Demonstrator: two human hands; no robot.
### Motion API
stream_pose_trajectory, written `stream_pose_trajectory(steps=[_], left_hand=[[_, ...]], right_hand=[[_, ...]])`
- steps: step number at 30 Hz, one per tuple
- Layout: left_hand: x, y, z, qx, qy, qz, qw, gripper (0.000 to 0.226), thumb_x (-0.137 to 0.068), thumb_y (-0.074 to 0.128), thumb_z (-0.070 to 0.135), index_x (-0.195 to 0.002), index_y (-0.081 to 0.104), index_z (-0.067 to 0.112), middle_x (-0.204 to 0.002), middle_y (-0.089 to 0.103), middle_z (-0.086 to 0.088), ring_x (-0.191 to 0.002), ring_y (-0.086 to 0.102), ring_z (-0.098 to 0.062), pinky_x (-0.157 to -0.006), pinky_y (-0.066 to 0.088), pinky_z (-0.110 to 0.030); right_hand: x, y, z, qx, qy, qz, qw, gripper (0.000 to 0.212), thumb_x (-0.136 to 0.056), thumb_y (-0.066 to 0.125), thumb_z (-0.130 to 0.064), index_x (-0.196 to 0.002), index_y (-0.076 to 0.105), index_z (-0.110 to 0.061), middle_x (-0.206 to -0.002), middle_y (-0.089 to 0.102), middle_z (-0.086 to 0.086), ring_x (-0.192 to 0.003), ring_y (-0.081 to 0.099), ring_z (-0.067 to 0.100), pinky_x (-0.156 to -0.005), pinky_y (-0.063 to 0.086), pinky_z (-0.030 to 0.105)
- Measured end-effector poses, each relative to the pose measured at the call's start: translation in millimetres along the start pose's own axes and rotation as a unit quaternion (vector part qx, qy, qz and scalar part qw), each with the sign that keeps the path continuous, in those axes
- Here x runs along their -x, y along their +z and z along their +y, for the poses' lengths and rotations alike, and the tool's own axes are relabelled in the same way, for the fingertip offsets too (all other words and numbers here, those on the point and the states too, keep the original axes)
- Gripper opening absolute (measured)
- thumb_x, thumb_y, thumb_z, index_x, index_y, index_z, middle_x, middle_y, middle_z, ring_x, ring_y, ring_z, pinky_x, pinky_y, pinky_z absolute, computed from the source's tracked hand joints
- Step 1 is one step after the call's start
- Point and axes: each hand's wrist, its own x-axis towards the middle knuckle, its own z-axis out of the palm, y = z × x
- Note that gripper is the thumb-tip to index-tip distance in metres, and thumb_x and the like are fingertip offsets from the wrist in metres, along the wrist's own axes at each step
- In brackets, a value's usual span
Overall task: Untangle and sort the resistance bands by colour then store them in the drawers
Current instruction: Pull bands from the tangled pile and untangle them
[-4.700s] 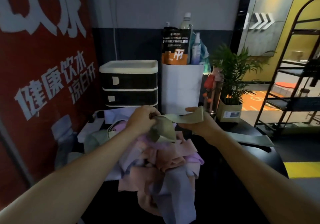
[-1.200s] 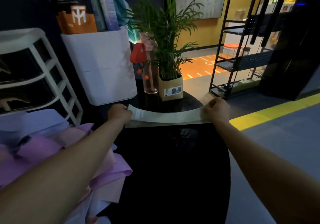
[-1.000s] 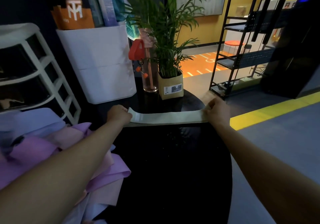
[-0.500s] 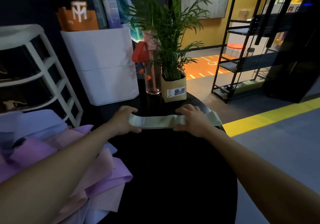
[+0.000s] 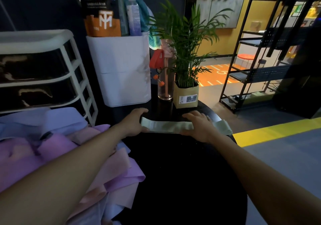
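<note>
Flat on the black desk (image 5: 173,172) lies the green band (image 5: 166,127): left hand (image 5: 134,124) curls its fingers round one end, right hand (image 5: 199,129) presses it with straight, spread fingers. Behind, an orange pouch (image 5: 102,21) reads "TM".

Round black table (image 5: 182,172) and its load

A green band (image 5: 166,127) lies flat near the far edge; a heap of pink, purple and lilac bands (image 5: 57,148) covers the left side. Behind stand a white drawer unit (image 5: 52,75), a white bin (image 5: 123,71), a clear bottle (image 5: 165,78) and 1 potted plant (image 5: 185,92).
</note>
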Motion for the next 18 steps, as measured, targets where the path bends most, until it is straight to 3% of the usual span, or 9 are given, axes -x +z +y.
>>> stream_pose_trajectory(steps=[4, 8, 14, 18], left_hand=[[12, -29, 21, 0.044, 0.050, 0.077, 0.995, 0.054, -0.083, 0.068, 0.009, -0.132, 0.046, 0.015, -0.140, 0.043, -0.004, -0.128, 0.043, -0.017, -0.098, 0.035, -0.023], [48, -65, 31, 0.038, 0.081, 0.132, 0.987, 0.042, -0.085, 0.067, 0.010, -0.124, 0.053, 0.013, -0.132, 0.049, -0.005, -0.119, 0.049, -0.018, -0.092, 0.039, -0.023], [129, -119, 8, 0.024, 0.059, 0.198, 0.978, 0.036, -0.085, 0.064, 0.005, -0.120, 0.056, 0.005, -0.122, 0.057, -0.008, -0.102, 0.050, -0.009, -0.082, 0.035, -0.015], [190, -145, -25, 0.003, 0.024, 0.252, 0.967, 0.031, -0.082, 0.066, 0.005, -0.112, 0.062, 0.006, -0.113, 0.061, -0.009, -0.100, 0.057, -0.017, -0.079, 0.037, -0.015]], right_hand=[[8, -16, -39, -0.041, -0.056, 0.073, 0.995, 0.062, -0.084, 0.065, -0.043, -0.137, 0.044, -0.020, -0.141, 0.040, 0.006, -0.128, 0.036, 0.028, -0.107, 0.033, 0.040], [19, -31, -96, -0.078, -0.120, 0.138, 0.980, 0.049, -0.085, 0.067, -0.030, -0.128, 0.053, -0.011, -0.130, 0.050, 0.010, -0.118, 0.048, 0.027, -0.097, 0.037, 0.030], [46, -35, -194, -0.128, -0.201, 0.127, 0.963, 0.045, -0.086, 0.066, -0.025, -0.126, 0.055, -0.010, -0.123, 0.053, 0.010, -0.110, 0.054, 0.024, -0.091, 0.038, 0.025], [66, -26, -254, -0.134, -0.248, 0.114, 0.953, 0.043, -0.085, 0.066, -0.020, -0.125, 0.056, -0.007, -0.121, 0.055, 0.014, -0.110, 0.054, 0.027, -0.089, 0.038, 0.025]])
